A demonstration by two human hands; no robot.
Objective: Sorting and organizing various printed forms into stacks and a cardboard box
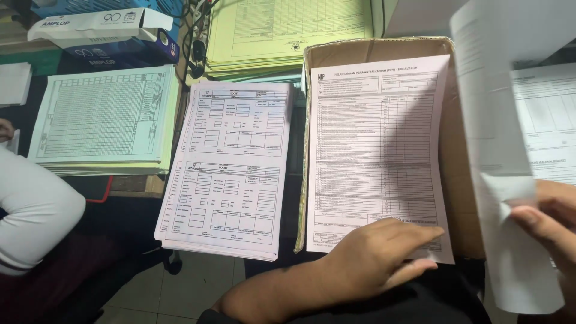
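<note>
Right hand [549,219]: white sheet [501,150] pinched and lifted. Left hand [375,255]: fingers flat, grasping nothing, on pink form [378,138] laid in cardboard box [462,198]. Sorted stacks of forms [231,168] are set alongside.

a dark desk [129,195] is carrying my paperwork: a pale green form stack [105,117] is lying at its left, a pinkish form stack [231,168] is hanging over its front edge, and yellow sheets [282,33] are sitting behind.
</note>
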